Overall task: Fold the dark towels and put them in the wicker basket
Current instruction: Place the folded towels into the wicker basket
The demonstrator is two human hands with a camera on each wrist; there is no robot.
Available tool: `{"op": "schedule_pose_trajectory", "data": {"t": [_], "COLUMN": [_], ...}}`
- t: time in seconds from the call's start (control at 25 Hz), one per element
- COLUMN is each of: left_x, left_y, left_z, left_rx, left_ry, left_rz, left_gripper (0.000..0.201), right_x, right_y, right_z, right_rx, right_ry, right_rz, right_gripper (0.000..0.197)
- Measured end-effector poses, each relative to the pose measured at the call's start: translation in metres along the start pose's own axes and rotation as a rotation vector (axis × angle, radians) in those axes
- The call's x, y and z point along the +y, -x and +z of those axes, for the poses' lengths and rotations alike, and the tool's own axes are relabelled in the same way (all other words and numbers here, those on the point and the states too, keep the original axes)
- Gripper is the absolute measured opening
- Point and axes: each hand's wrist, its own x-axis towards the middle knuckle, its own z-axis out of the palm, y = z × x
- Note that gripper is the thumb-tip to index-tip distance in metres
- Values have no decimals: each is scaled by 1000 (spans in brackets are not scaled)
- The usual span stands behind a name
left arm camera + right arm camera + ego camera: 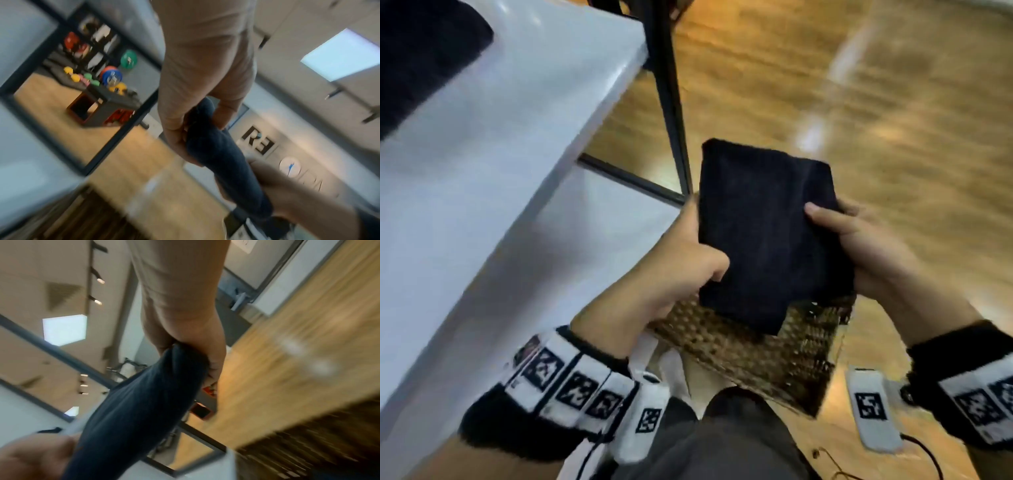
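Note:
A folded dark towel (763, 233) hangs in the air above the wicker basket (753, 353), which stands on the wooden floor. My left hand (681, 260) grips the towel's left edge, thumb on top. My right hand (859, 240) grips its right edge, thumb on top and fingers beneath. In the left wrist view my left hand (197, 123) pinches the towel (222, 155). The right wrist view shows my right hand (197, 360) holding the towel (139, 402). Another dark towel (417, 58) lies on the white table (493, 178) at the far left.
The white table's edge runs diagonally on the left, with a black metal leg (671, 99) beside the basket. Wooden floor (876, 102) spreads to the right. White tagged devices (873, 411) with cables lie on the floor near my knees. A rack of coloured weights (107, 78) stands far off.

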Motion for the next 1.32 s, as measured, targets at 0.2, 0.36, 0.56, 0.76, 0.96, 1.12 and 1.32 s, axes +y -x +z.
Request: {"op": "schedule_pose_trajectory", "data": {"t": [0.2, 0.36, 0.56, 0.76, 0.96, 1.12, 1.32], "left_x": [-137, -235, -293, -209, -33, 85, 136], "left_y": [-114, -176, -192, -152, -57, 59, 143], "left_z": [69, 98, 92, 70, 20, -36, -174], "left_rx": [37, 41, -23, 130, 268, 465, 967], "left_ry": [-119, -206, -340, -317, -306, -477, -333], "left_rz": [-270, -353, -460, -347, 58, 265, 118], "left_gripper": [79, 65, 92, 72, 47, 32, 20], "right_x": [148, 241, 302, 220, 16, -123, -206], "right_y": [-65, -129, -161, -134, -70, 9, 39], "right_z": [-66, -90, -110, -92, 23, 135, 286], "right_rx": [182, 233, 229, 225, -185, -592, -571], "right_ry": [-24, -23, 308, 411, 429, 467, 664], "right_rz": [243, 355, 422, 272, -222, -514, -670], "right_gripper": [25, 23, 45, 46, 12, 13, 27]}}
